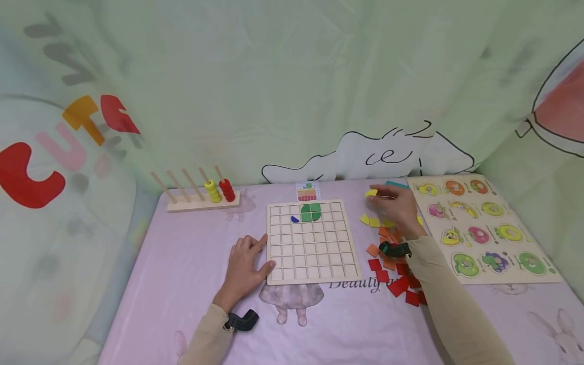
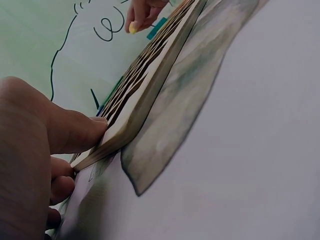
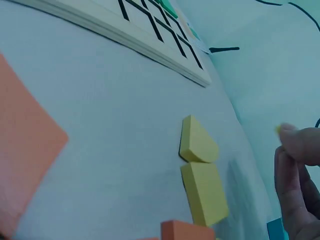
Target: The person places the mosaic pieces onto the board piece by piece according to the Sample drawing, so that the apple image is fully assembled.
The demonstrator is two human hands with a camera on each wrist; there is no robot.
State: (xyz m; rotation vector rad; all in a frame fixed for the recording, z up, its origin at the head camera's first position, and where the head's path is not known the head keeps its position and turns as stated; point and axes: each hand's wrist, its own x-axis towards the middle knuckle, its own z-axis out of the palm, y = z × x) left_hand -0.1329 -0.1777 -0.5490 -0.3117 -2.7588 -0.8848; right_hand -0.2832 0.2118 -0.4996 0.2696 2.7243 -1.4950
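Note:
A square wooden grid board (image 1: pixel 310 253) lies on the table. Green tiles (image 1: pixel 306 216) and a small blue piece (image 1: pixel 294 219) sit near its top. My left hand (image 1: pixel 247 266) rests at the board's lower left, the thumb (image 2: pixel 80 131) pressing its top face and the other fingers by its side edge. Right of the board, my right hand (image 1: pixel 396 205) pinches a small yellow tile (image 1: pixel 371 192) between thumb and fingertips, raised above the table. Below that hand lie yellow tiles (image 3: pixel 202 192), orange tiles (image 1: pixel 372 250) and red tiles (image 1: pixel 398 287), some hidden by the arm.
Behind the board stands a small pattern card (image 1: pixel 307 191). A wooden peg stand (image 1: pixel 204 202) with yellow and red rings is at the back left. On the right lies a fruit puzzle board (image 1: pixel 483 228). A teal piece (image 1: pixel 397 184) shows behind the right hand.

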